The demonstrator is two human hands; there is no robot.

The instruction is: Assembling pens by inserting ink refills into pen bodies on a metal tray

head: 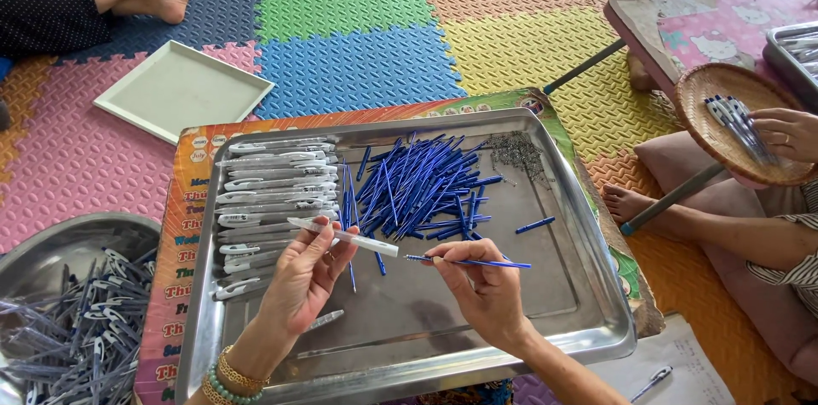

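Head view: the left hand (pixel 300 279) holds a white pen barrel (pixel 345 237) in a pinching grip, thumb and fingers closed round its left portion, above the near left part of the metal tray (pixel 588 286). The barrel's long axis runs left to right, dropping slightly toward its right end, which points at the other hand. The right hand (pixel 484 290) pinches a blue refill (pixel 467 263) near its left end, the grip pressed together on it; the refill lies nearly level, its tip pointing left toward the barrel's open end. The two ends face each other, apart by a small gap, and their axes are close to one line, the barrel end sitting a little higher and farther. The pile of blue refills (pixel 417 183) lies farther on the tray; the row of white barrels (pixel 273 192) lies to the far left, nearer the left hand. At far right, another person's hand (pixel 788 134) rests on a woven basket (pixel 724 90).
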